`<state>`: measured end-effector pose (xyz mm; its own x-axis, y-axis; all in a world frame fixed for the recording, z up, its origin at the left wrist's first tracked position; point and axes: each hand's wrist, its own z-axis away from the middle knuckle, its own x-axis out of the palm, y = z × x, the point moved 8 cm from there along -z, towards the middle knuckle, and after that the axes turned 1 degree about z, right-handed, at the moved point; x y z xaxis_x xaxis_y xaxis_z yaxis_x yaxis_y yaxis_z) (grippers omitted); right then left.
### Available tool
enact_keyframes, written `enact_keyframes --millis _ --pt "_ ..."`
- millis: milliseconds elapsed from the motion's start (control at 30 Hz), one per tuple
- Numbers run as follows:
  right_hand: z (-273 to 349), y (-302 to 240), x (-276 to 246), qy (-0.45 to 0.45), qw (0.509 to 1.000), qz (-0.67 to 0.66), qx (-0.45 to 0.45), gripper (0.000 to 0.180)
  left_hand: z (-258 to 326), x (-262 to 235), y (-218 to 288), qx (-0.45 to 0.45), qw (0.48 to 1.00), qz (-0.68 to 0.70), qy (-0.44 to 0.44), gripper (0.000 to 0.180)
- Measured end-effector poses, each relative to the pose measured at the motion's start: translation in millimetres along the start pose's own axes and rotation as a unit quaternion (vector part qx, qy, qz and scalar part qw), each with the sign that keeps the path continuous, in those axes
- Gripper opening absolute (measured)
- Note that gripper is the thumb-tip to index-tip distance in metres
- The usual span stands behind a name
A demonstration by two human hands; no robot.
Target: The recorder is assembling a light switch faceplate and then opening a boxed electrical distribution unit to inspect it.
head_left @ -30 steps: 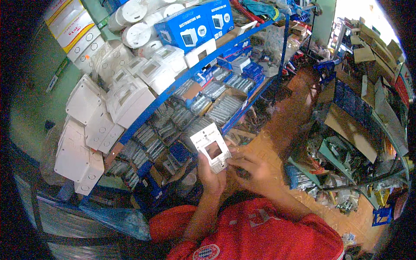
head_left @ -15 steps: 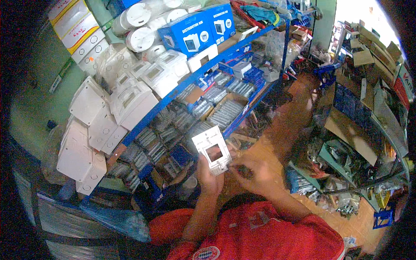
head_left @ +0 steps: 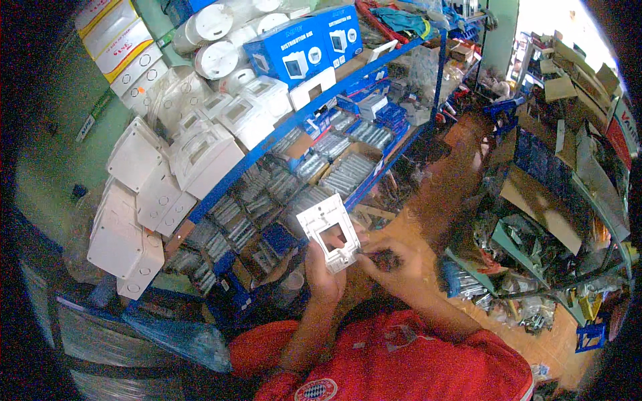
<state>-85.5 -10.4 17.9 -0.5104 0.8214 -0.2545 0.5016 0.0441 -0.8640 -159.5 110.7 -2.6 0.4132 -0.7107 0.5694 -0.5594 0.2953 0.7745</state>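
My left hand holds a white square plastic frame plate upright in front of me; the plate has a rectangular opening in its middle. My right hand is curled at the plate's lower right edge, fingers pinched around a small dark part that I cannot make out. Both forearms rise from my red shirt at the bottom of the view.
A blue metal shelf rack stands to my left, packed with white plastic boxes, blue cartons and trays of small packaged parts. Cluttered shelves with cardboard line the right. An orange-brown floor aisle runs between them.
The plate and both hands stay in about the same place. My right hand has closed in a little tighter against the plate's lower right edge.
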Motion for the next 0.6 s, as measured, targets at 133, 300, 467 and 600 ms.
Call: enact_keyframes --millis 133,300,467,600 --pt "-1.8 1.6 -2.9 0.011 1.000 0.008 0.011 0.017 6.1 -2.5 -6.7 -0.018 0.999 0.028 -0.005 0.048" --pt "-11.5 -27.6 -9.5 0.010 0.998 0.065 -0.020 0.016 8.9 -1.9 -4.0 0.018 1.000 -0.009 0.002 0.047" --pt "-0.2 -7.7 1.8 0.017 0.997 0.037 -0.061 0.016 11.2 -14.1 -9.9 0.025 0.997 -0.061 0.027 0.044" --pt "-5.2 -19.9 -6.9 0.051 0.994 0.067 -0.075 0.017 15.4 -15.9 -14.6 0.028 0.997 -0.044 0.056 0.046"
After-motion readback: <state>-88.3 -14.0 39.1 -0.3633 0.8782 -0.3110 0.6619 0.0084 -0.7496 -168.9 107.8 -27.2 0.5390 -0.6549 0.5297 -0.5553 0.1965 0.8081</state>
